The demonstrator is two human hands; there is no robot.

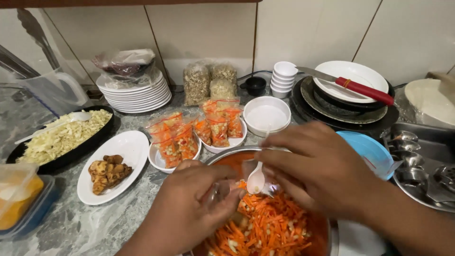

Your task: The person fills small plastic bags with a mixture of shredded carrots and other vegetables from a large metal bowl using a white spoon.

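Over the metal bowl, right fingers pinch a white spoon; left fingers grip a clear bag.

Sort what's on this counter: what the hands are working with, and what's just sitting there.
In use: left hand on a small clear bag; right hand with white plastic spoon; metal bowl of carrot salad.

Idle: filled salad bags, shredded cabbage tray, plate stack, red-handled knife.

we note both hands over the metal bowl of carrot shreds; filled bags behind it, oval plate left, plate stack further back.
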